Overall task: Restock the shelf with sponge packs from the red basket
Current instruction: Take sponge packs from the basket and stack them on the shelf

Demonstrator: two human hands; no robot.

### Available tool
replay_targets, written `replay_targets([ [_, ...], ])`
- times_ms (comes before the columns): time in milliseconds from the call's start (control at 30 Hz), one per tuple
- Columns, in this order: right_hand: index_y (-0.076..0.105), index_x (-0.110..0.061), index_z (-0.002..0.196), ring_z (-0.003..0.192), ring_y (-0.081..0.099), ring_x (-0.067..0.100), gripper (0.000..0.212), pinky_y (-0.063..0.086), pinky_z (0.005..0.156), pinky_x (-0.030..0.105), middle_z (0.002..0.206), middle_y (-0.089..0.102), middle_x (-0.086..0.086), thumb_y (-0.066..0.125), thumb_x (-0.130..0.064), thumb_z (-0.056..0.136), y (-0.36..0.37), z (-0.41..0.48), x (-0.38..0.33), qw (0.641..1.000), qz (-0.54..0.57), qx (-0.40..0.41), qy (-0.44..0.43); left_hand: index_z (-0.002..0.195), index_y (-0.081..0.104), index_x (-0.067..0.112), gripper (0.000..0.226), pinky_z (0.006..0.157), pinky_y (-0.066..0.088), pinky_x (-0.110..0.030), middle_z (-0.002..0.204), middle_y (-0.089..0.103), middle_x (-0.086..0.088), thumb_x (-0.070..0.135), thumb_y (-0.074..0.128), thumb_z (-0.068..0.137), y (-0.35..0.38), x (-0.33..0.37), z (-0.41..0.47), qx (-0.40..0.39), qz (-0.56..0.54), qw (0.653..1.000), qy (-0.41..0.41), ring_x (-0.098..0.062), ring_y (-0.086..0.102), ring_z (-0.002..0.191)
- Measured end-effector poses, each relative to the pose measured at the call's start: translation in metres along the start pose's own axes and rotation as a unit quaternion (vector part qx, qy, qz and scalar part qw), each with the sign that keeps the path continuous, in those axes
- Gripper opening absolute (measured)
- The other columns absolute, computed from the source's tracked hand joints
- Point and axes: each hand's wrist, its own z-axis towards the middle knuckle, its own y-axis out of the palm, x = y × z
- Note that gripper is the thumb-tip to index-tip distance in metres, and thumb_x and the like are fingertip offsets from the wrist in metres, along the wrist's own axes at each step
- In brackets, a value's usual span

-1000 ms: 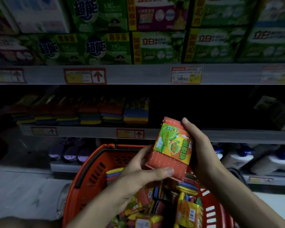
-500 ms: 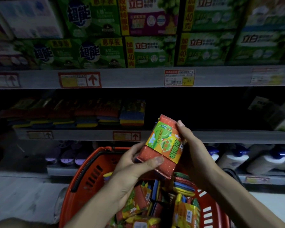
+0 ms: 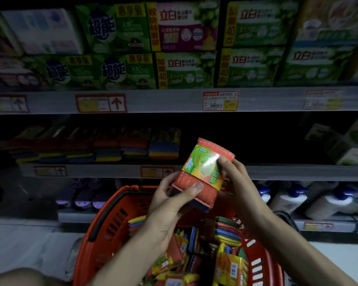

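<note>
Left hand (image 3: 167, 209): clamped on the lower end of a sponge pack (image 3: 196, 170), thumb across the red front face, fingers curled behind. Right hand (image 3: 242, 182): pinching the same pack at its 3 o'clock edge, fingertips on the glossy green-and-yellow label. The pack is held tilted, its top leaning toward 1 o'clock, in the air above the red basket (image 3: 95, 250) and in front of the middle shelf (image 3: 287, 172). The basket lies at 6 o'clock from the hands and holds a loose heap of further sponge packs (image 3: 229, 267) in yellow, blue, green and red wrappers. At 10 o'clock from the held pack, a row of stacked sponge packs (image 3: 163, 145) occupies the left part of the middle shelf; the shelf space directly at 12 o'clock is dark. The upper shelf carries green detergent boxes (image 3: 186, 69), with a red-bordered price label (image 3: 220, 101) on its front edge. At 3 o'clock from the basket, on the lowest shelf, stand white bottles with blue caps (image 3: 335, 201).
</note>
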Motion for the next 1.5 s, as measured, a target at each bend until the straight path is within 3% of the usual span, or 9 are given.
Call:
replay_targets([
  [67, 0.038, -0.038, 0.148, 0.108, 0.068, 0.013, 0.069, 0.051, 0.103, 0.047, 0.135, 0.059, 0.0, 0.059, -0.062, 0.087, -0.003, -0.009, 0.005, 0.999, -0.016, 0.049, -0.008, 0.131, 0.057, 0.022, 0.081, 0.088, 0.058, -0.038, 0.112, 0.078, -0.004, 0.029, 0.09, 0.057, 0.002, 0.002, 0.004, 0.03, -0.006, 0.999, 0.028, -0.021, 0.075, 0.102],
  [200, 0.058, -0.038, 0.124, 0.097, 0.068, 0.006, 0.042, 0.057, 0.072, 0.023, 0.112, 0.067, -0.011, 0.065, -0.054, 0.085, 0.003, -0.032, 0.01, 0.995, -0.068, 0.046, -0.048, 0.126, 0.058, 0.026, 0.078, 0.094, 0.058, -0.042, 0.118, 0.075, -0.002, 0.038, 0.094, 0.057, 0.004, 0.002, 0.015, 0.081, 0.005, 0.994, 0.067, -0.017, 0.075, 0.103],
  [333, 0.07, -0.025, 0.107, 0.091, 0.073, 0.01, 0.026, 0.061, 0.079, 0.032, 0.099, 0.075, -0.005, 0.071, -0.04, 0.086, 0.011, -0.036, 0.015, 0.995, -0.055, 0.052, -0.061, 0.122, 0.061, 0.036, 0.076, 0.097, 0.057, -0.042, 0.121, 0.07, 0.008, 0.049, 0.095, 0.055, 0.01, -0.003, 0.021, 0.095, 0.084, 0.986, 0.112, -0.011, 0.071, 0.108],
  [500, 0.075, -0.011, 0.104, 0.091, 0.077, 0.021, 0.024, 0.06, 0.083, 0.036, 0.095, 0.079, 0.007, 0.078, -0.028, 0.087, 0.002, -0.024, 0.022, 0.993, 0.047, 0.1, 0.029, 0.131, 0.055, 0.041, 0.074, 0.091, 0.059, -0.027, 0.131, 0.062, 0.006, 0.043, 0.093, 0.068, 0.014, -0.011, 0.025, 0.07, 0.153, 0.974, 0.152, -0.007, 0.066, 0.113],
  [733, 0.073, -0.005, 0.108, 0.098, 0.076, 0.025, 0.03, 0.056, 0.083, 0.032, 0.102, 0.079, 0.013, 0.08, -0.021, 0.084, 0.003, -0.013, 0.021, 0.986, 0.132, 0.066, 0.076, 0.133, 0.055, 0.047, 0.078, 0.099, 0.057, -0.039, 0.132, 0.063, 0.01, 0.059, 0.087, 0.063, 0.017, -0.013, 0.027, 0.085, 0.171, 0.968, 0.165, -0.01, 0.064, 0.12],
  [967, 0.072, -0.001, 0.111, 0.104, 0.075, 0.021, 0.024, 0.053, 0.097, 0.031, 0.107, 0.079, 0.011, 0.073, -0.014, 0.09, 0.005, 0.007, 0.015, 0.979, 0.188, 0.069, 0.046, 0.127, 0.056, 0.051, 0.046, 0.104, 0.052, -0.041, 0.129, 0.062, 0.018, 0.045, 0.077, 0.087, 0.019, -0.006, 0.023, 0.09, 0.216, 0.955, 0.183, -0.003, 0.057, 0.123],
  [1100, 0.073, -0.005, 0.108, 0.103, 0.075, 0.018, 0.02, 0.052, 0.103, 0.034, 0.107, 0.079, 0.009, 0.074, -0.015, 0.091, 0.004, 0.022, 0.017, 0.981, 0.166, 0.097, 0.016, 0.132, 0.053, 0.047, 0.044, 0.103, 0.05, -0.03, 0.131, 0.047, 0.025, 0.029, 0.07, 0.095, 0.02, -0.005, 0.022, 0.087, 0.235, 0.951, 0.184, 0.005, 0.051, 0.122],
  [1333, 0.072, -0.003, 0.103, 0.101, 0.072, 0.021, 0.014, 0.059, 0.086, 0.022, 0.101, 0.075, 0.012, 0.072, -0.015, 0.094, 0.006, 0.043, 0.022, 0.989, 0.071, 0.114, -0.064, 0.144, 0.052, 0.035, 0.052, 0.08, 0.047, -0.004, 0.127, 0.06, 0.022, 0.019, 0.067, 0.097, 0.022, -0.001, 0.03, 0.079, 0.221, 0.959, 0.159, 0.012, 0.056, 0.114],
  [1500, 0.073, -0.007, 0.102, 0.097, 0.072, 0.02, 0.013, 0.058, 0.075, 0.02, 0.102, 0.074, 0.014, 0.072, -0.017, 0.094, 0.01, 0.062, 0.024, 0.985, 0.005, 0.142, -0.101, 0.148, 0.047, 0.032, 0.054, 0.081, 0.048, -0.008, 0.127, 0.059, 0.024, 0.015, 0.064, 0.1, 0.024, 0.0, 0.038, 0.086, 0.206, 0.964, 0.143, 0.006, 0.056, 0.119],
])
